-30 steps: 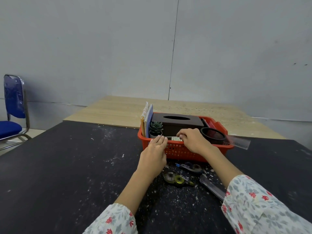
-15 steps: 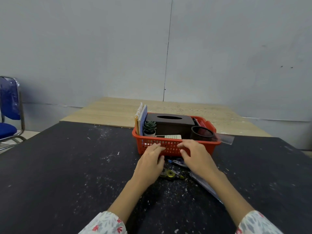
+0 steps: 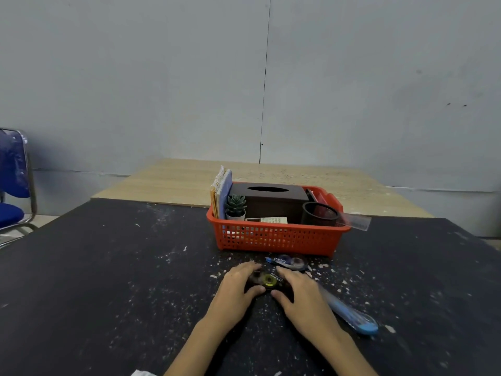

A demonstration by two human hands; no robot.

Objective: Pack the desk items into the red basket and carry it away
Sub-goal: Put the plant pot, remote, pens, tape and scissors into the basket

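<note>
The red basket (image 3: 273, 237) stands on the black table, holding upright notebooks (image 3: 222, 191), a small succulent (image 3: 235, 206), a brown tissue box (image 3: 268, 199), a black mesh cup (image 3: 320, 213), a pale calculator (image 3: 267, 220) and a clear ruler (image 3: 355, 221) that sticks out to the right. In front of the basket lies a dark correction tape with a yellow wheel (image 3: 268, 280). My left hand (image 3: 235, 287) and my right hand (image 3: 301, 294) close round it from either side, thumbs and fingers touching it. A second, blue correction tape (image 3: 287, 261) lies just beyond it.
A long blue cutter (image 3: 349, 312) lies on the table beside my right wrist. White flecks cover the black tabletop (image 3: 108, 267). A wooden table (image 3: 176, 180) adjoins behind the basket, against the grey wall. A blue chair (image 3: 12, 185) stands at the far left.
Both hands have drawn back from the basket's front rim toward me and come down around the yellow-wheeled correction tape. The basket has stayed in place.
</note>
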